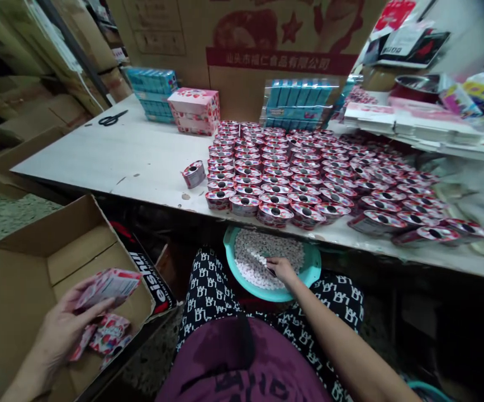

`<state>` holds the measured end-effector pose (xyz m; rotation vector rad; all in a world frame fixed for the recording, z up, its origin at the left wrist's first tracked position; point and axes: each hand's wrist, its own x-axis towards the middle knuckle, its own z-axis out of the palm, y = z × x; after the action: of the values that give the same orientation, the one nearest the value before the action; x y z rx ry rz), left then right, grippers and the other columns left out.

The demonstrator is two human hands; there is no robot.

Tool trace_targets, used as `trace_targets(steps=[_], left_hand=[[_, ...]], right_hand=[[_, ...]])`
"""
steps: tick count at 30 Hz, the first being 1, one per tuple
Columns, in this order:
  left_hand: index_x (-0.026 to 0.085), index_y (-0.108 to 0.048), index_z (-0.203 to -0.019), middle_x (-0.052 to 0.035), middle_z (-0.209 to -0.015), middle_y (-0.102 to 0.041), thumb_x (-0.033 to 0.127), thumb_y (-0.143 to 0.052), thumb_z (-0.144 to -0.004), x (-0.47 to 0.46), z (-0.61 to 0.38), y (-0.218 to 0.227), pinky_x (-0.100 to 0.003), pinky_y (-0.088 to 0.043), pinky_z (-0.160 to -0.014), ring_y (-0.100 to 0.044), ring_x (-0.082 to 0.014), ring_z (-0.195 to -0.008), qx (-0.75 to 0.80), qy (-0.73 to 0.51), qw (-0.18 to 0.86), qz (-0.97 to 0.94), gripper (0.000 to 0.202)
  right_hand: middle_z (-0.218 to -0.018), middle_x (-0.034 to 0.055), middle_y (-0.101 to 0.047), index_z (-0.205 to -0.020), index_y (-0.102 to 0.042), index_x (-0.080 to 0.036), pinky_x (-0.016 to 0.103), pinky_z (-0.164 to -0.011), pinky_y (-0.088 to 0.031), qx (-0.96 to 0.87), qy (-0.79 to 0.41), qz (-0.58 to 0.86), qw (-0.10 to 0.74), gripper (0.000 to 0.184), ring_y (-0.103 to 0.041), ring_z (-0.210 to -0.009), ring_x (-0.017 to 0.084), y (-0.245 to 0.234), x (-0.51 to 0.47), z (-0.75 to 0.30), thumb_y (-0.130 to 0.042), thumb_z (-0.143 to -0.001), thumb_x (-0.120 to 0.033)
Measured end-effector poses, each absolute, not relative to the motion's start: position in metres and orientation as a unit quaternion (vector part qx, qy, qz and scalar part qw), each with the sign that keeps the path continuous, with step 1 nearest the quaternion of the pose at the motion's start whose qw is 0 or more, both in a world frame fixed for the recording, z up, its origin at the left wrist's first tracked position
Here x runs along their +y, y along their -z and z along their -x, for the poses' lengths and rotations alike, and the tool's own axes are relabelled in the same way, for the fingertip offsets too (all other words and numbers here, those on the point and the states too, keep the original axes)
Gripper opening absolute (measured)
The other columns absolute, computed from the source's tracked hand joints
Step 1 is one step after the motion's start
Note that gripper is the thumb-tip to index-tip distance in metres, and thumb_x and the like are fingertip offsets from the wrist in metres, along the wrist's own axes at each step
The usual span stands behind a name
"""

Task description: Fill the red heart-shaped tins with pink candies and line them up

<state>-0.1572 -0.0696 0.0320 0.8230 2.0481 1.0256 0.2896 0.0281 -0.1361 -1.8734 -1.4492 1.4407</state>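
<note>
My left hand grips a small pink-and-red printed carton above an open cardboard box. Below it, several similar small cartons lie inside that box. Between my knees sits a turquoise basin filled with small white pellets. Over the pellets, my right hand has its fingers drawn together at the basin's middle. Something dark shows beneath those fingers, too small to make out. One tilted carton with a dark hole stands apart on the white table.
Rows of red-topped cartons with dark holes crowd the white table up to its front edge. Behind them stand blue wrapped packs, a strawberry-print box and a large brown carton. Black scissors lie at the left.
</note>
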Motion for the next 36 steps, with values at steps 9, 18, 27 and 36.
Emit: trace_targets(steps=[9, 18, 27, 36], left_hand=[[0.019, -0.063, -0.092, -0.0052, -0.089, -0.062, 0.022, -0.066, -0.06, 0.013, -0.044, 0.005, -0.029, -0.043, -0.077, -0.056, -0.0179, -0.082, 0.547, -0.357, 0.448, -0.611, 0.032], [0.012, -0.059, -0.087, -0.0064, -0.077, -0.063, 0.015, -0.063, -0.064, 0.042, -0.115, 0.067, -0.029, -0.046, -0.065, -0.057, -0.016, -0.067, 0.542, -0.38, 0.715, -0.222, 0.023], [0.009, -0.054, -0.103, -0.0087, -0.081, -0.063, 0.013, -0.046, -0.08, 0.041, -0.127, 0.083, -0.03, -0.05, -0.069, -0.061, -0.0158, -0.072, 0.445, -0.395, 0.801, 0.065, 0.025], [0.013, -0.054, -0.098, -0.0071, -0.078, -0.062, 0.01, -0.044, -0.08, 0.038, -0.133, 0.091, -0.031, -0.051, -0.063, -0.06, -0.0156, -0.066, 0.464, -0.415, 0.78, 0.061, 0.021]], right_hand=[[-0.06, 0.0021, -0.061, -0.09, -0.069, -0.011, 0.022, -0.048, -0.036, -0.519, -0.507, 0.652, 0.22, 0.038, -0.044, -0.048, 0.01, 0.055, 0.01, -0.328, -0.049, -0.064, -0.031], [-0.076, 0.005, -0.066, -0.09, -0.069, -0.016, 0.023, -0.059, -0.04, -0.606, -0.417, 0.652, 0.183, 0.031, -0.053, -0.064, 0.013, 0.0, 0.011, -0.353, -0.047, -0.07, -0.027], [-0.092, 0.0046, -0.067, -0.084, -0.067, -0.025, 0.022, -0.071, -0.04, -0.72, -0.22, 0.654, -0.081, 0.029, -0.058, -0.091, 0.017, -0.032, 0.024, -0.325, -0.042, -0.074, -0.014], [-0.087, 0.0173, -0.065, -0.09, -0.065, -0.011, 0.028, -0.071, -0.045, -0.772, -0.122, 0.601, -0.168, 0.028, -0.062, -0.081, 0.02, -0.062, 0.042, -0.267, -0.038, -0.08, -0.012]])
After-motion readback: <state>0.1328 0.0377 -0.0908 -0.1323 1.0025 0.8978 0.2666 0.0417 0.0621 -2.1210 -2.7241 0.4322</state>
